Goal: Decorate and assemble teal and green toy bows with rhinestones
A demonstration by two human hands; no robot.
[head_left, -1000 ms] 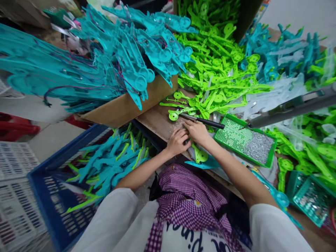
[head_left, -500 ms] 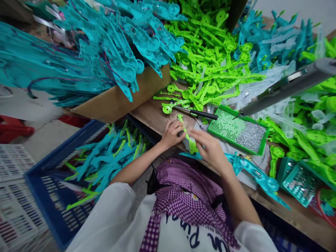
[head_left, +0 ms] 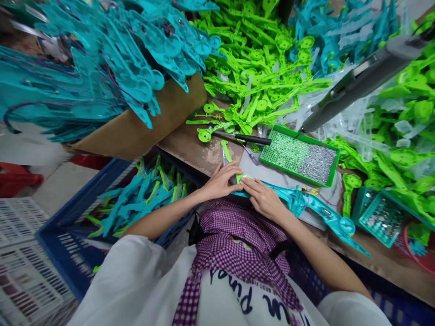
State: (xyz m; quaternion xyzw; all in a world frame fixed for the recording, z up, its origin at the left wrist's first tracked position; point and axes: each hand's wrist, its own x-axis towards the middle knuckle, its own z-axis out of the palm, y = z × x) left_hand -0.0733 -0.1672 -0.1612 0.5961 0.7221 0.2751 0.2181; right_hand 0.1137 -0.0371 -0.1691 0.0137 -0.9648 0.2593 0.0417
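Observation:
My left hand (head_left: 220, 182) is closed around a slim lime-green plastic part (head_left: 226, 149), whose far end sticks out beyond my fingers. My right hand (head_left: 264, 198) presses its fingertips on the near end of that part, close against my left fingers. Beneath both hands, along the table's front edge, lies a long teal plastic shell (head_left: 322, 213) with wires near its middle; its left end is partly covered by my hands. A screwdriver with a black handle (head_left: 253, 139) rests just beyond them.
A green tray (head_left: 331, 181) of small screws sits right of the hands, under a hanging grey electric screwdriver (head_left: 356, 81). Lime-green parts (head_left: 251, 68) are heaped behind. Teal shells (head_left: 136, 59) fill a cardboard box (head_left: 146, 122) at left. A blue crate (head_left: 61, 226) stands below.
The lime-green part has gone down onto the teal shell between my hands. My right hand has moved in against my left, and the view has shifted slightly.

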